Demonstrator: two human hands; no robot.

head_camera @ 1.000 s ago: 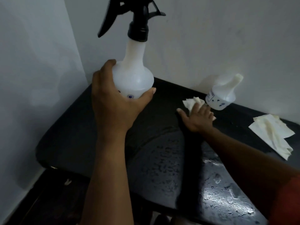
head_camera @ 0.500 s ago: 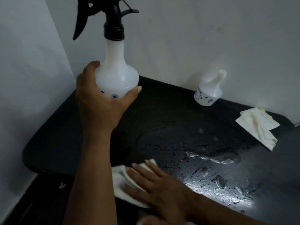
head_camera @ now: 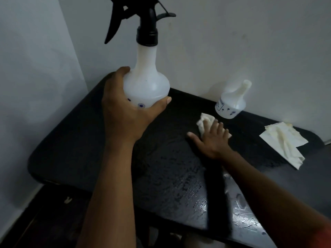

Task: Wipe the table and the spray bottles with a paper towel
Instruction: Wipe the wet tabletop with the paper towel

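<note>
- The black table (head_camera: 71, 149) with rounded corners stands in a corner between two pale walls; I take it as the landmark.
- Above the far left part of the table, the left hand (head_camera: 125, 111) grasps the large translucent white plastic spray bottle (head_camera: 148, 81). The fingers wrap around its round lower body and the thumb presses on the right side.
- This large bottle is upright, and its black trigger head (head_camera: 141, 20) is at the top, with the trigger lever pointing down to the left. If the bottom touches the table, I cannot tell, because the hand hides it.
- On the middle of the table, toward the far edge, the right hand (head_camera: 213, 138) lies flat with the fingers spread, pressing down on the crumpled white paper towel (head_camera: 204, 122). Part of the towel shows beyond the fingertips.
- Near the front edge of the table, the surface is wet and shiny, with many water drops (head_camera: 240, 212).
- At the far edge of the table, just behind the right hand, stands the small white plastic spray bottle (head_camera: 231, 101) with a white nozzle, close to the wall.
- On the far right part of the table lies a second, wrinkled off-white paper towel (head_camera: 284, 142), well apart from both hands.
</note>
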